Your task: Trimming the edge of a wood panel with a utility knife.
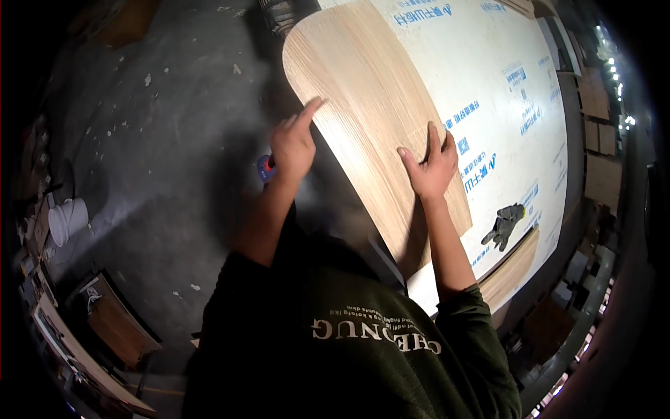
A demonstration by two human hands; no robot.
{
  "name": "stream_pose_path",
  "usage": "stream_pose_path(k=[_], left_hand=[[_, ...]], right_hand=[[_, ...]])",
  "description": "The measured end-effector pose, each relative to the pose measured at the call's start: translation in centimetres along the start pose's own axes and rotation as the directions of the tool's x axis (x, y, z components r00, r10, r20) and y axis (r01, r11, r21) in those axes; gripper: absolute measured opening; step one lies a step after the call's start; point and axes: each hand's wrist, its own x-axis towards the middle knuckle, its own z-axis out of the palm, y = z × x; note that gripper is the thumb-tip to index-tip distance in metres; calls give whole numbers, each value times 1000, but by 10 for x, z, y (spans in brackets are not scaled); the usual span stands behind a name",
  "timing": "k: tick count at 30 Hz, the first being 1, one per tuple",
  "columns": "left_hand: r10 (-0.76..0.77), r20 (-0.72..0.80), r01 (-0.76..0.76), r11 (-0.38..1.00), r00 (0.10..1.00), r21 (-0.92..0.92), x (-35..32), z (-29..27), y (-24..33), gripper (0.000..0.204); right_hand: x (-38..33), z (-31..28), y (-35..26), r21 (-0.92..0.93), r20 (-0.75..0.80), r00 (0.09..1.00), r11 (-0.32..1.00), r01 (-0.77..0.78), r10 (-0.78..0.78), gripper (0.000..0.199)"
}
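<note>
Left hand (293, 146): index finger extended, touching the near edge of a rounded wood-grain panel (373, 119), gripping nothing. Right hand (433, 167): open, flat on the panel. Panel lies on a white film-covered sheet (502, 98). Grey glove (504, 225) beyond.

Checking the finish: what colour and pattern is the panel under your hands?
Head view: the panel is pale tan with wood grain.
</note>
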Motion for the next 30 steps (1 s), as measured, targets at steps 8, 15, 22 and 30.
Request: stream_pose_path(k=[8, 15, 22, 30], left_hand=[[3, 89, 3, 997, 996, -74, -113, 16, 57, 46], [-181, -85, 174, 981, 980, -84, -13, 14, -1, 36], [-188, 46, 186, 982, 981, 44, 2, 21, -1, 36], [91, 38, -87, 991, 995, -99, -76, 36, 36, 48]], right_hand=[[-4, 1, 15, 46, -20, 996, 995, 88, -87, 88], [-118, -60, 143, 161, 91, 957, 952, 259, -276, 91], [-113, -43, 97, 50, 32, 994, 994, 101, -103, 85], [-101, -33, 83, -18, -16, 999, 999, -31, 30, 83]])
